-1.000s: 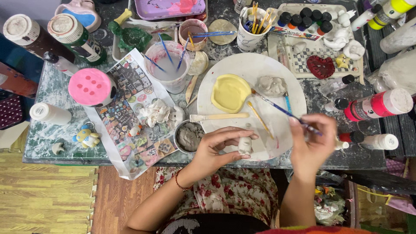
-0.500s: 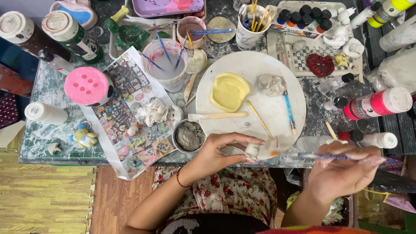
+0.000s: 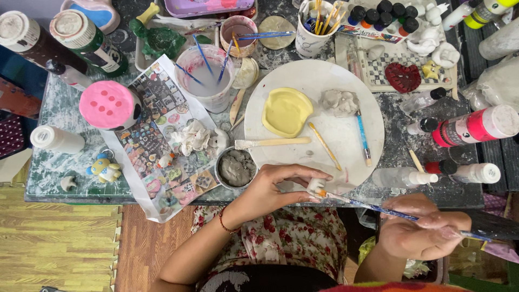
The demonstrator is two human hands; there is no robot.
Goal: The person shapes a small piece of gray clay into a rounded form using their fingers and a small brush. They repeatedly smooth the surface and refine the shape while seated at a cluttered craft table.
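One paintbrush (image 3: 389,212) lying level, tip pointing left

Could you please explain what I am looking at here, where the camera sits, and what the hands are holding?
There is no machine here: a person wears one camera on the head, so the single view looks straight down at their own two hands and a crowded craft table.

The left hand pinches a small white clay figure at the table's near edge. The right hand, lower and off the table, holds a thin blue paintbrush whose tip meets the figure.

Behind the hands lies a round white board with a yellow clay dish, a grey clay lump and a few tools. Beside it sit a small tin of grey paste, a rinse cup with brushes, paint bottles and a pink dotted lid.
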